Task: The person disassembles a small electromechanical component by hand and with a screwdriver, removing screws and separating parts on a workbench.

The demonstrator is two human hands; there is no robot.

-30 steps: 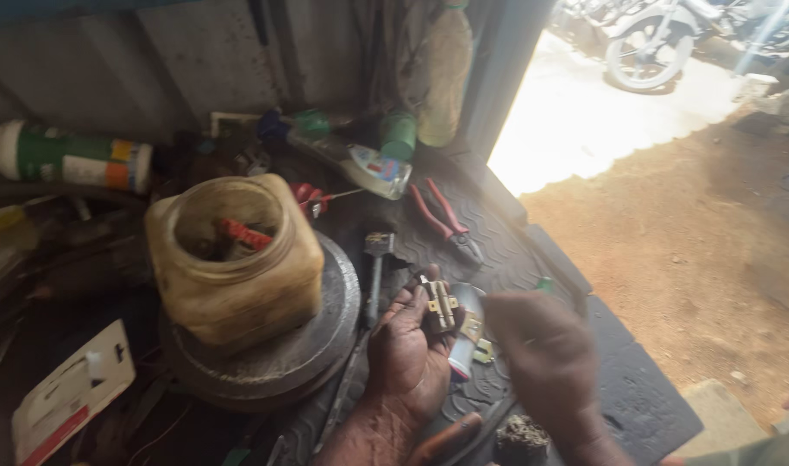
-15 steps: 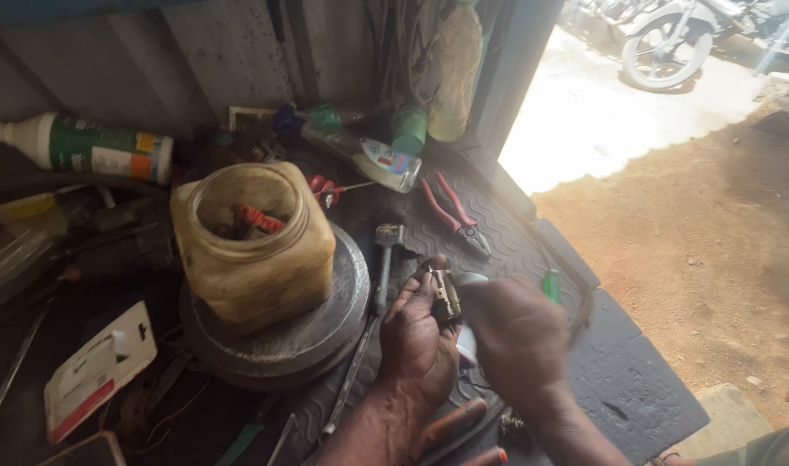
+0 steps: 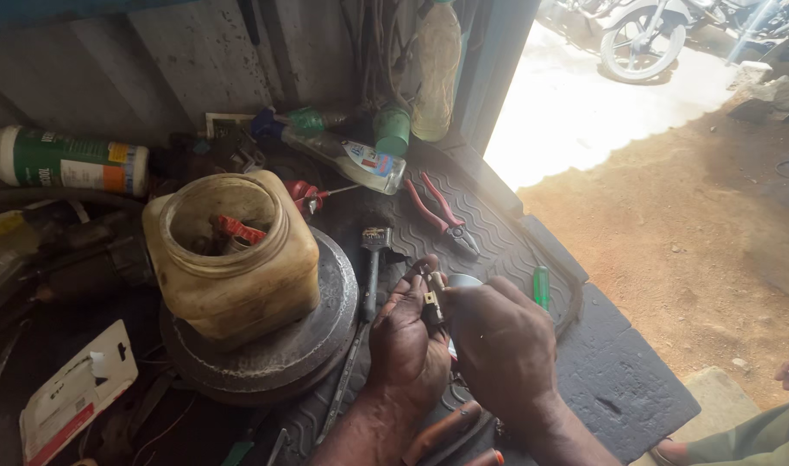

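1. Left hand (image 3: pixel 409 345) palm-up over the ribbed black mat (image 3: pixel 619 380), fingers curled round a small metal part (image 3: pixel 432 302) with brassy bits on it. Clamped on it between thumb and fingertips, so definitely closed on the part.
2. Right hand (image 3: pixel 502 345) pressed in against the same part from the right, knuckles up. Fingertips hidden behind the hand, so can't tell whether actually pinching it or just touching. Both hands basically at zero gap from the part, left one doing the holding.
3. Part sits just above the left palm, right between the two hands, a bit left of the right knuckles. Long axis looks roughly up-down in the head view, running away from the body toward the wall, top end poking out past the left fingertips. Too small and shadowed to say more about its shape.
4. Nearby stuff: a hammer (image 3: pixel 373 267) lying just beyond the left fingertips, handle running toward the body. Red-handled pliers (image 3: pixel 442 214) further back on the mat, jaws pointing right and toward the body. Green-handled screwdriver (image 3: pixel 541 287) just right of the right hand.
5. Yellowish plastic jar (image 3: pixel 235 259) sitting on a round metal disc (image 3: pixel 325 332), well left of the hands, some red bits inside.
6. Someone else's fingers at the far right edge, well apart.
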